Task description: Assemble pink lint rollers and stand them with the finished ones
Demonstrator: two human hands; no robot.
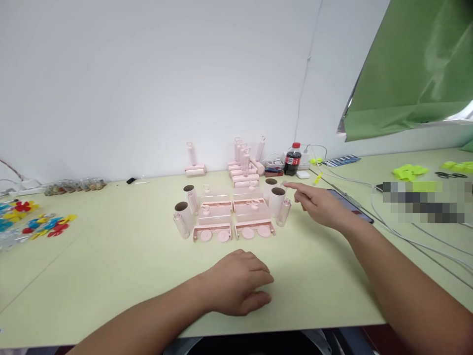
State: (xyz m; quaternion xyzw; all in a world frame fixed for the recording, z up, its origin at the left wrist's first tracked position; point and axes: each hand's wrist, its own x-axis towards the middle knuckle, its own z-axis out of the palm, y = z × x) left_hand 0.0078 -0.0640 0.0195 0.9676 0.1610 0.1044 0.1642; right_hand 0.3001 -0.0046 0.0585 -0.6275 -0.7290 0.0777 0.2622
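Note:
My left hand (242, 283) lies palm down on the table near its front edge, fingers loosely stretched and holding nothing. My right hand (314, 201) reaches in from the right with its index finger extended and the other fingers bent. Its fingertip is at a small clear piece beside a white paper roll (277, 203); whether they touch, I cannot tell. A clear pink bottle (284, 213) leans against that roll. To the left are pale pink open cases (212, 232), clear pink covers (215, 215), round pink discs (248, 232) and another roll (184, 213) with a bottle (182, 225).
Several assembled pink pieces (244, 172) stand by the wall, near a cola bottle (292, 159). A tablet (351, 204) and white cables (391, 229) lie to the right, with black scissors (451, 175) beyond. Colourful plastic parts (48, 225) lie at the left.

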